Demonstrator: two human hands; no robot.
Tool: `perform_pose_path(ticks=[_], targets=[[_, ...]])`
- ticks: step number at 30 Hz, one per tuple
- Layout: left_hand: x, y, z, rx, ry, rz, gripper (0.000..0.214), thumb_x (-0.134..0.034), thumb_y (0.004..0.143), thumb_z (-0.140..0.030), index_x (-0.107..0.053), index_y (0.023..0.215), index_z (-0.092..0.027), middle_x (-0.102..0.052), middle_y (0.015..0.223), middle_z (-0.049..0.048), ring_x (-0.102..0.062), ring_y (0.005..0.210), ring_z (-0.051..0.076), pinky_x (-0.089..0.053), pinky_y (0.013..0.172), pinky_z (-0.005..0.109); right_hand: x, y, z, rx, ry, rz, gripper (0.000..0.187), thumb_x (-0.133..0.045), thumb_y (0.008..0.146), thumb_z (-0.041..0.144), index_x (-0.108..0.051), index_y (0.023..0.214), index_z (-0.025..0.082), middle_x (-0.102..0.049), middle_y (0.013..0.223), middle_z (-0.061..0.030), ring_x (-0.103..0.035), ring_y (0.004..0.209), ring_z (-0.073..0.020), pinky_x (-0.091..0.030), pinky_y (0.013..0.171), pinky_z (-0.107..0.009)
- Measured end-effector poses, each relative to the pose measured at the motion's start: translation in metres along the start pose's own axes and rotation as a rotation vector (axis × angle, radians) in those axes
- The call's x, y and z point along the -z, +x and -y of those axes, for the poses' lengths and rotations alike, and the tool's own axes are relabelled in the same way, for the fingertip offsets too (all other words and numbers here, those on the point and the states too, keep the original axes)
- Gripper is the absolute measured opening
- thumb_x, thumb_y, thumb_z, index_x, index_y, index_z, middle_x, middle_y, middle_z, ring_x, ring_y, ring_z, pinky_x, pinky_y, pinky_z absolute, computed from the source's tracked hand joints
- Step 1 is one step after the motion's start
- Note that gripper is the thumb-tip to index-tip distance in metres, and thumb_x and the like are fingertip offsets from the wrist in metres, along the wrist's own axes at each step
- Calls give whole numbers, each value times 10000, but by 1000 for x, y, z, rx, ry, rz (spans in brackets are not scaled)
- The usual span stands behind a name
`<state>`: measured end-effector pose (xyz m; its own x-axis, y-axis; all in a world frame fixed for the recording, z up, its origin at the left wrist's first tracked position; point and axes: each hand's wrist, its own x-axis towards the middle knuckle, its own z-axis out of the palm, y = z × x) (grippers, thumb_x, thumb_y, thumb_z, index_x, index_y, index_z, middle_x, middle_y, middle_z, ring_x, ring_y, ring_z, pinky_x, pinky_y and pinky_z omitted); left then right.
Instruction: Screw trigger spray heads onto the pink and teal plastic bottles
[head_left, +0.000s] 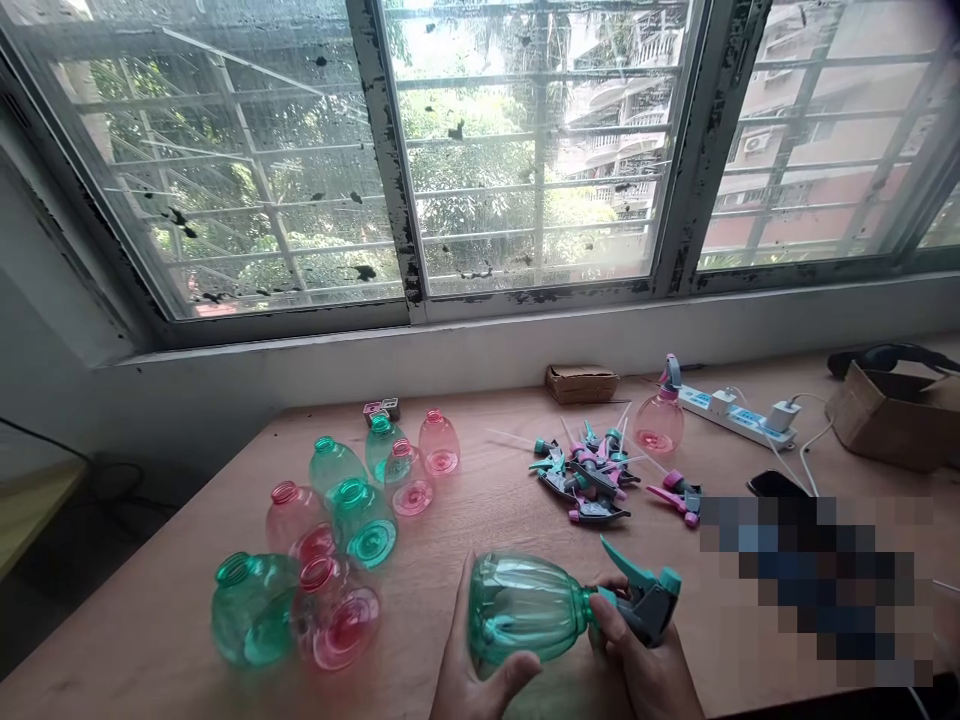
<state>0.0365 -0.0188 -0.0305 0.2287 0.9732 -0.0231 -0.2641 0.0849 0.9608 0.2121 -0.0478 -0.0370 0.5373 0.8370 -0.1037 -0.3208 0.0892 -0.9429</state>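
Note:
A clear green spray bottle lies on its side in the air above the table's front part, its base to the left. Around the base and lower body wraps my left hand, thumb in front. My right hand grips the neck, where a grey and turquoise trigger sprayer head sits on the bottle. The fingers behind the bottle are partly hidden. To the left stand several green bottles and pink bottles without sprayer heads.
Beyond my hands lies a pile of trigger sprayer heads, with one pink sprayer head apart. A pink spray bottle with its head on stands near a power strip. Cardboard boxes and a phone lie further off.

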Motion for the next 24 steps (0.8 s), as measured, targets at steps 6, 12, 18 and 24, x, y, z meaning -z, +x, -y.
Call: perform_pose_path(ticks=[6,12,18,24], targets=[[-3,-1,-1,-29,27,-48,1173,-915,596,-390,-274,1573,-281,-480,1565,87,-395,1464,352,-271,1237,432,2,4,-3,-11,54,49,495,-887,621,507,-606,882,194,-600,482,50,-517,429,-142,-400,450,-245],[3,0,5,-46,39,-29,1104,-890,604,-522,-387,1526,-180,-600,1442,163,-437,1426,406,-261,1236,492,-4,-4,3,-7,51,35,483,-850,656,552,-629,875,183,-542,446,68,-452,395,-108,-348,433,-225],[1,1,6,-8,6,-40,1045,-901,622,-430,-397,1514,-227,-535,1515,121,-402,1456,372,-251,1243,462,-2,-1,2,-25,74,0,531,-898,573,544,-616,863,200,-582,477,55,-506,414,-141,-394,422,-240],[1,1,5,-32,10,-35,1076,-912,593,-459,-409,1508,-199,-609,1435,143,-430,1436,384,-234,1247,480,-3,-3,2,-13,70,25,493,-872,615,554,-634,848,191,-542,442,65,-470,399,-120,-372,434,-232]])
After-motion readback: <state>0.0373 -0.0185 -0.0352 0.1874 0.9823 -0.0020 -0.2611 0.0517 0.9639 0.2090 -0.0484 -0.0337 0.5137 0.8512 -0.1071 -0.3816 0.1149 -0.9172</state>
